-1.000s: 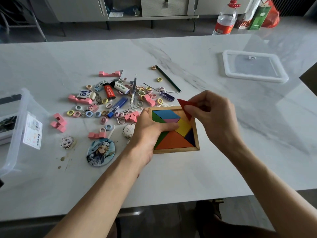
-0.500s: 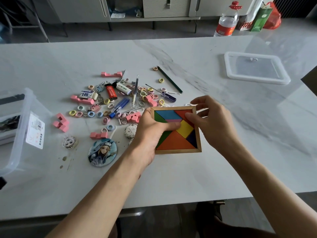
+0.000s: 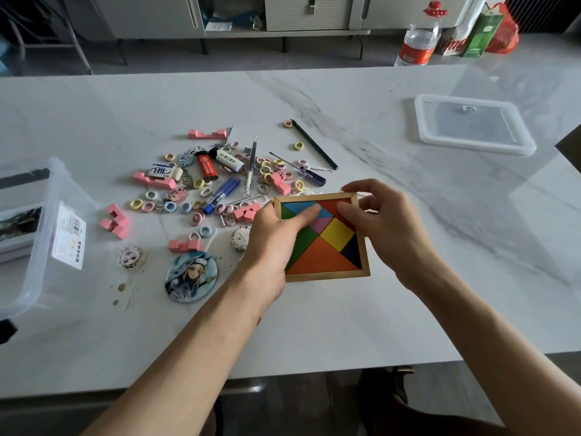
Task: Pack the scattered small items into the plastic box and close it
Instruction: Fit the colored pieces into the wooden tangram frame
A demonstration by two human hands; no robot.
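Your left hand [image 3: 273,243] grips the puzzle [image 3: 330,250] by its left edge and your right hand [image 3: 386,228] pinches its far corner, just beside the pile [image 3: 220,193]. Packing looks barely begun. Next, carry it level into the box [image 3: 41,247] at your left.

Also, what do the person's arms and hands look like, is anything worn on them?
The left forearm and right forearm are bare, with no sleeve in view. The left hand and the right hand wear no gloves; no ring, watch or bracelet shows.
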